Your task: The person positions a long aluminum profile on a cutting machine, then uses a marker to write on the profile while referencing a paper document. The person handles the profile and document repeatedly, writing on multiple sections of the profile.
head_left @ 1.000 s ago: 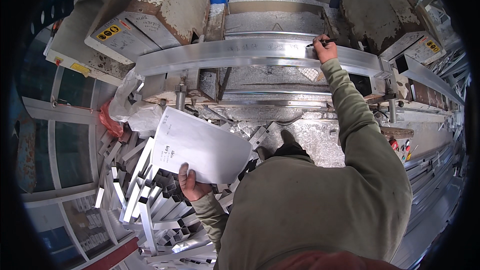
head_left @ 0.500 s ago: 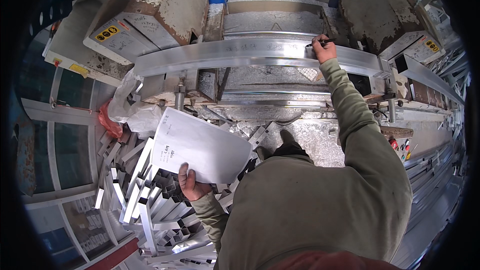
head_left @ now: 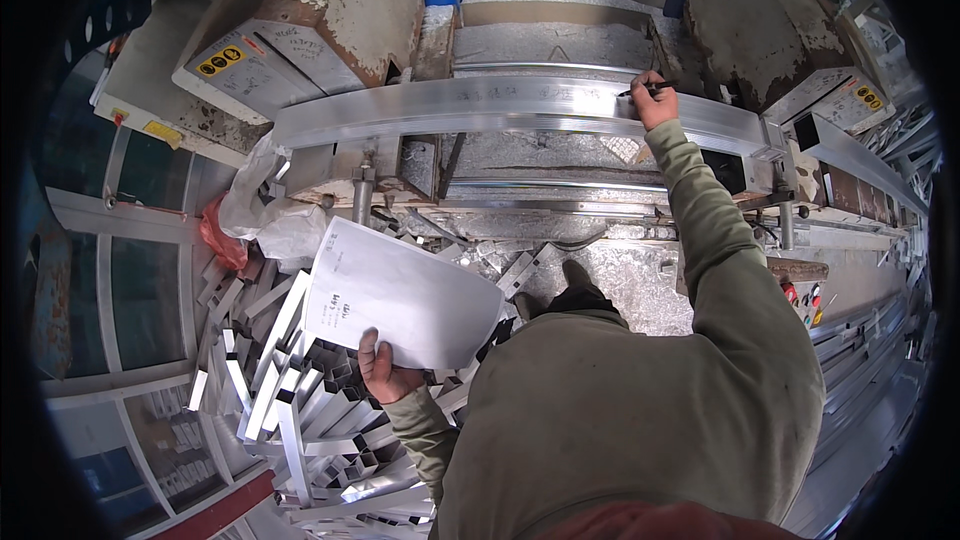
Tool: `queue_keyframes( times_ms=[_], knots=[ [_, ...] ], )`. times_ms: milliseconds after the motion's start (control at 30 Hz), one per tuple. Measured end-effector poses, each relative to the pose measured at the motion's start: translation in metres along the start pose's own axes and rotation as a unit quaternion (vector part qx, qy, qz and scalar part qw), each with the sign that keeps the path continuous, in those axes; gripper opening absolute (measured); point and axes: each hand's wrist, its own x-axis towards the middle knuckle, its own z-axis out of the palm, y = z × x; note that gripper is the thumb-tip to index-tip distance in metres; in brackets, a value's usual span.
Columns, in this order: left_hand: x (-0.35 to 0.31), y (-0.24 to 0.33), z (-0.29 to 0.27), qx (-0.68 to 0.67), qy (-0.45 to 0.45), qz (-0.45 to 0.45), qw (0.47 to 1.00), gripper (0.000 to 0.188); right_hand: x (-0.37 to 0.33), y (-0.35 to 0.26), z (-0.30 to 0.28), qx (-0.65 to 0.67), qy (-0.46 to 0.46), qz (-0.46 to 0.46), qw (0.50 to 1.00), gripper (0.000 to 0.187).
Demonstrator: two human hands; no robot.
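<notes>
With your right hand [head_left: 655,105] clamped on the black marker [head_left: 645,89] against the aluminium profile's [head_left: 480,105] right end, a nudge could smear marks; below it, your left hand [head_left: 383,372] pinches the paper sheet [head_left: 400,290].

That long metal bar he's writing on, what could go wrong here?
The right hand presses a pen on the metal bar, which spans two worn machines; it might shift and smear the mark. The left hand holds a paper sheet low over a heap of cut metal offcuts, whose ends could snag it or trip him.
</notes>
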Motion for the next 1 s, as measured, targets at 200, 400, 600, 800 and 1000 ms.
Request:
queue_keyframes(
  times_ms=[200,400,600,800,1000],
  knots=[
    [0.001,0.002,0.005,0.001,0.015,-0.009,1.000,0.040,-0.004,0.002,-0.023,0.025,0.005,0.028,0.999,0.018],
    [0.004,0.002,0.015,0.008,0.006,-0.013,1.000,0.038,-0.006,-0.009,-0.015,-0.029,-0.010,0.015,0.999,0.019],
    [0.009,-0.004,0.017,0.029,0.004,-0.020,0.999,0.036,-0.004,-0.006,-0.019,-0.028,0.019,0.048,0.998,0.017],
    [0.007,-0.001,0.015,0.031,-0.001,-0.007,0.999,0.036,-0.001,-0.008,-0.019,-0.067,0.043,0.049,0.996,0.020],
    [0.001,-0.001,0.006,0.019,0.008,-0.008,1.000,0.040,0.007,0.014,-0.036,-0.029,0.021,0.048,0.998,0.018]
  ],
)
